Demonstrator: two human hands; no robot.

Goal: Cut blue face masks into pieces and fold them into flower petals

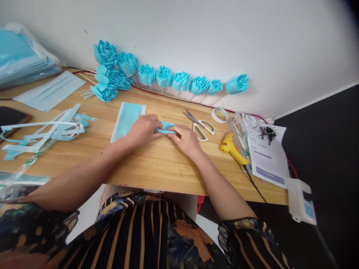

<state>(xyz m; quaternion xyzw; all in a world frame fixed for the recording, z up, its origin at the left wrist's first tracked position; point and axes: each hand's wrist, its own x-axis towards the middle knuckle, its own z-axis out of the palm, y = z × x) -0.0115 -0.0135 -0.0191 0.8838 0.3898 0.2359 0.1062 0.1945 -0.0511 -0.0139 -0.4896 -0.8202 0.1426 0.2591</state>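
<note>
Between both hands is a small folded piece of blue mask fabric (167, 129), low over the wooden table. My left hand (145, 129) pinches its left end, fingers closed. At the opposite end my right hand (185, 139) grips it between thumb and fingers. A flat blue face mask (126, 120) lies beside my left hand, partly covered by it. White-handled scissors (199, 125) rest partly open, just past my right hand.
Several blue fabric flowers (181, 81) on sticks lean along the wall. Cut strips (47, 130) lie left, near a bagged mask stack (25, 56). To the right are a tape roll (220, 115), a yellow glue gun (234, 148) with its cord, and paper (266, 158) under keys (268, 133).
</note>
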